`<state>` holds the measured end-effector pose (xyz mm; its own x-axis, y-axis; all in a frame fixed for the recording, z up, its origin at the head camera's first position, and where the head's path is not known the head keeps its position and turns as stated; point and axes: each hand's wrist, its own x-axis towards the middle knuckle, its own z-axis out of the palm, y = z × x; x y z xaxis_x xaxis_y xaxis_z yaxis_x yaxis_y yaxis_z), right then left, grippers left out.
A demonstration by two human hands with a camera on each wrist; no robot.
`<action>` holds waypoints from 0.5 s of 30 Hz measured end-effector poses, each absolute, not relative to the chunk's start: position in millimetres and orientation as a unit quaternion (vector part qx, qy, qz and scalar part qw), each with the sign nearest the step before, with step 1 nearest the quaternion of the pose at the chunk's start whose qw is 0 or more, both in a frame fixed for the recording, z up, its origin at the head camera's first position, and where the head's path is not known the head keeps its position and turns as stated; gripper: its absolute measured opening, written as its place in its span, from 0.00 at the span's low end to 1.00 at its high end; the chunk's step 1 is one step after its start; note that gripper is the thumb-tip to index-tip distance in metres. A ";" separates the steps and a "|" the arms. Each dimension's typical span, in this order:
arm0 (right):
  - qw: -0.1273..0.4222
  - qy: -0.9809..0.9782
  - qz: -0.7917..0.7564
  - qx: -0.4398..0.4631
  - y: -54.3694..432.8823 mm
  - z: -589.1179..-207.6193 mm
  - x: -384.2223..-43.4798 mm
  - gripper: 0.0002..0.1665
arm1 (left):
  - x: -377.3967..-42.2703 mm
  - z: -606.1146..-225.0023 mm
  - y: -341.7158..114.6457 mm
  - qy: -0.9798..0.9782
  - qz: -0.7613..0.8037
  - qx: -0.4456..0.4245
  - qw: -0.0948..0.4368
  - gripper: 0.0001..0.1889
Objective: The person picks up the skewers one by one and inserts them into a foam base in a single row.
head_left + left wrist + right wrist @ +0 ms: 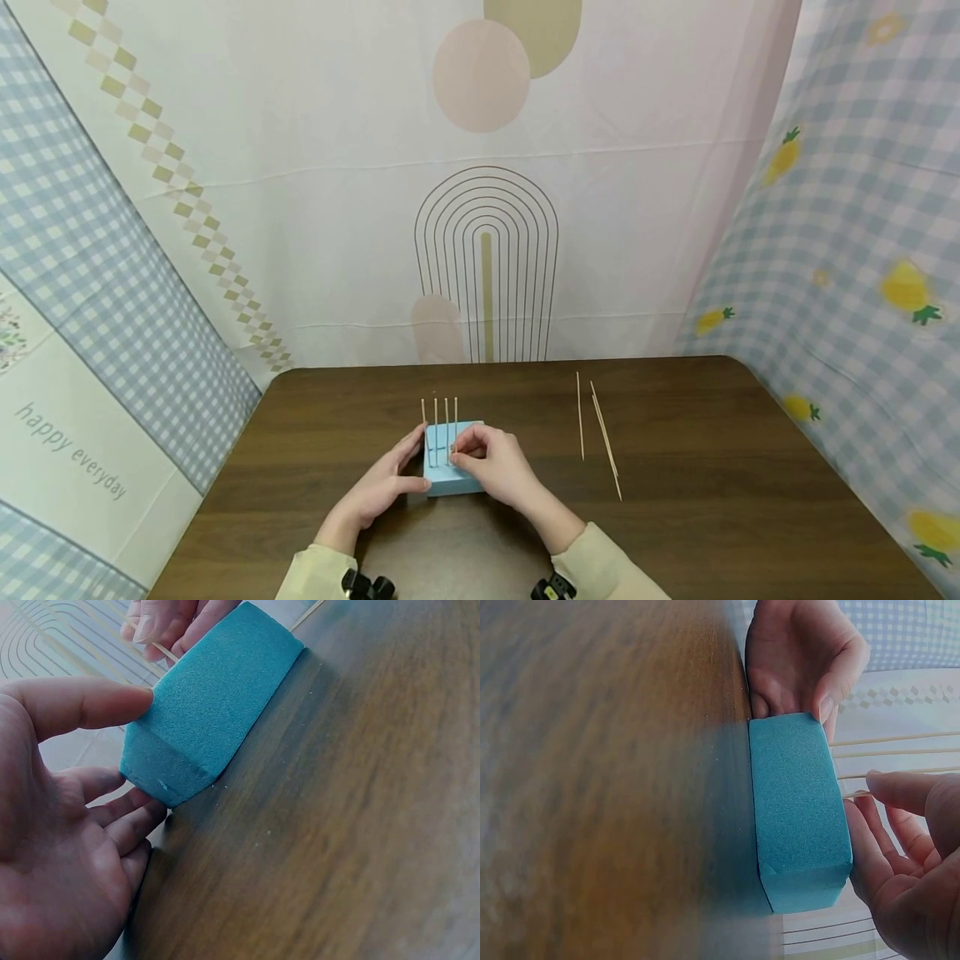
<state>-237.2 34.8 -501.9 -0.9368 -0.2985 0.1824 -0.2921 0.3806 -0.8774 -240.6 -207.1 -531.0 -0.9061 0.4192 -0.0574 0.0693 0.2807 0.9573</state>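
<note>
A light blue foam block [452,482] rests on the wooden table, with several thin wooden sticks [436,417] standing upright in it in a row. My left hand [379,487] grips the block at its left end, its thumb on the near corner and its fingers along the side. The right hand [502,467] is over the block's right part and pinches the rightmost stick [855,795] low down, near where it enters the foam. The right wrist view shows the other sticks [900,739] beside the thumb. The stick's lower tip is hidden.
To the right of the block, a single loose stick [580,417] lies on the dark wooden table [697,517]. Two more loose sticks [604,437] lie beside it, partly overlapping. Behind the table hangs a pale patterned cloth [337,250]; checked cloths flank both sides.
</note>
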 end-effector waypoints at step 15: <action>0.011 0.826 -0.534 -0.183 34.9 -502.2 -239.0 0.08 | -241.3 -531.8 -207.7 0.784 0.581 0.158 0.150 0.52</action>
